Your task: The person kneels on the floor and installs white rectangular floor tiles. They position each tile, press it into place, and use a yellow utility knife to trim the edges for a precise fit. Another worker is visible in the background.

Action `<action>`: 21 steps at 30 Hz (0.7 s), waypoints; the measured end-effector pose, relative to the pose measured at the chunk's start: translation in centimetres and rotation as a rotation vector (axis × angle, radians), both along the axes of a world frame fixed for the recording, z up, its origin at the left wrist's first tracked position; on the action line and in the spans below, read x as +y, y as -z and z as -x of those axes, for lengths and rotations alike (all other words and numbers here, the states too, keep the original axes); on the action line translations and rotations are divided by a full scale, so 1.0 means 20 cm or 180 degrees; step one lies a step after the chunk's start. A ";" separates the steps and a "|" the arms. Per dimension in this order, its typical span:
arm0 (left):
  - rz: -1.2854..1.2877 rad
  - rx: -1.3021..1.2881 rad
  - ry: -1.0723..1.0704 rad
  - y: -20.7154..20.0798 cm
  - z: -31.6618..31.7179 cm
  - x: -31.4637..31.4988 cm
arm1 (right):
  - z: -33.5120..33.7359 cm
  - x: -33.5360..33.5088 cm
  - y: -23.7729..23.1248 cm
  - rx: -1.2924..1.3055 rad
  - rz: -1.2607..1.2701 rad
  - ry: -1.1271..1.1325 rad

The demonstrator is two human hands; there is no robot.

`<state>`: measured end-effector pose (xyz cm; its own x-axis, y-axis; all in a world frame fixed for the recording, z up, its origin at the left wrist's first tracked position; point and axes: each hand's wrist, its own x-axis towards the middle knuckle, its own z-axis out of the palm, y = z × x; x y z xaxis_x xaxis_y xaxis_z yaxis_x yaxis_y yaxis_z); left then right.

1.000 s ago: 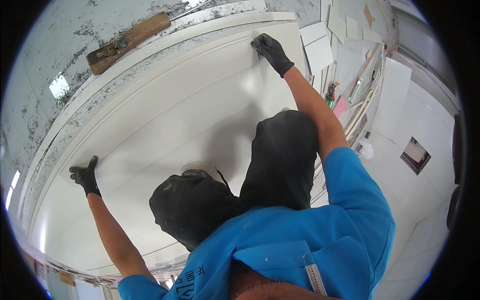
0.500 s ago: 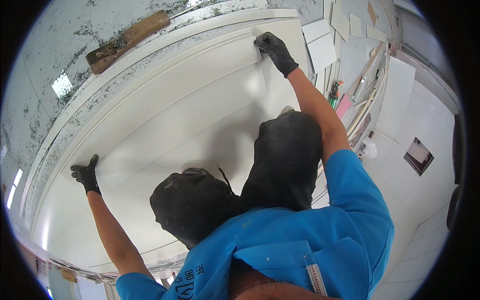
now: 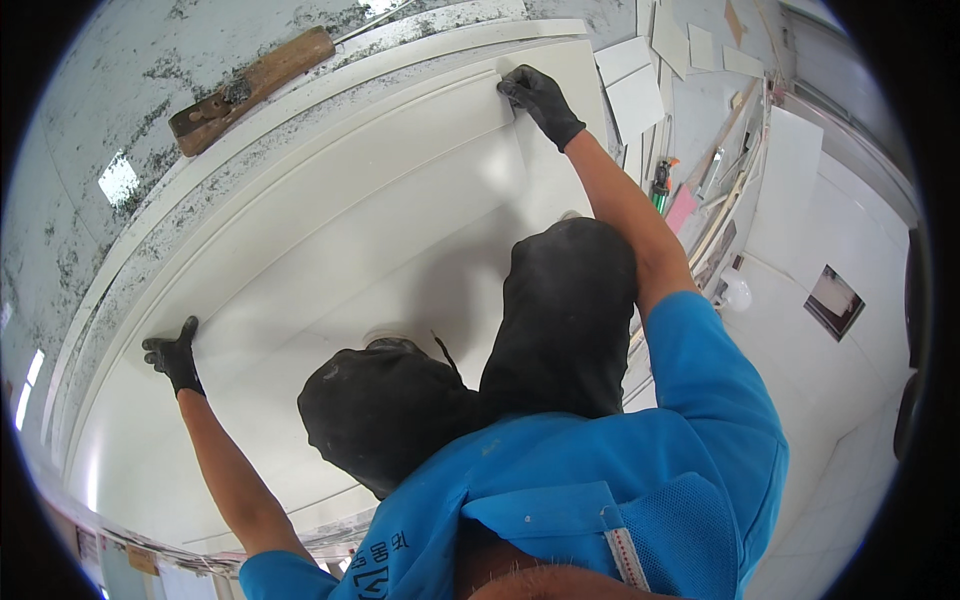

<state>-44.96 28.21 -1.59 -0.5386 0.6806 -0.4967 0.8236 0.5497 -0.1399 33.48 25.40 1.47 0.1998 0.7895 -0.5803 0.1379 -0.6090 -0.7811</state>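
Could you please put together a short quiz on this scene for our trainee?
1. Multiple choice: what is on the left hand?
a) a white glove
b) a black glove
c) nothing

2. True or false: the right hand is on the wooden tool.

3. Fill the gap: near the green-and-orange tool lies a ____ scrap.

Key:
1. b.
2. False; it is at the right end of the white panel, and the wooden tool lies apart from it, farther from the person.
3. Pink.
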 end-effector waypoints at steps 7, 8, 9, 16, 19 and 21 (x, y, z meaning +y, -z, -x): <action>-0.0024 -0.0037 -0.0066 0.08 0.01 0.00 | 0.01 0.04 -0.01 -0.0474 0.0342 -0.0146; -0.0018 -0.0059 -0.0061 0.08 0.00 0.00 | 0.03 0.03 -0.02 -0.0829 0.0423 -0.0352; -0.0021 -0.0038 -0.0043 0.10 0.01 -0.01 | 0.03 0.01 -0.07 -0.1138 0.0483 -0.0477; 0.0189 0.0076 -0.0086 0.19 -0.11 -0.01 | -0.15 -0.68 -0.59 -0.1985 0.0684 -0.0264; 0.0217 0.0011 -0.0124 0.18 -0.19 0.02 | 0.05 -0.71 -1.02 0.0088 0.0452 0.0185; 0.0238 0.0084 -0.0087 0.21 -0.16 0.00 | 0.29 -0.43 -1.32 0.0737 0.1080 0.0615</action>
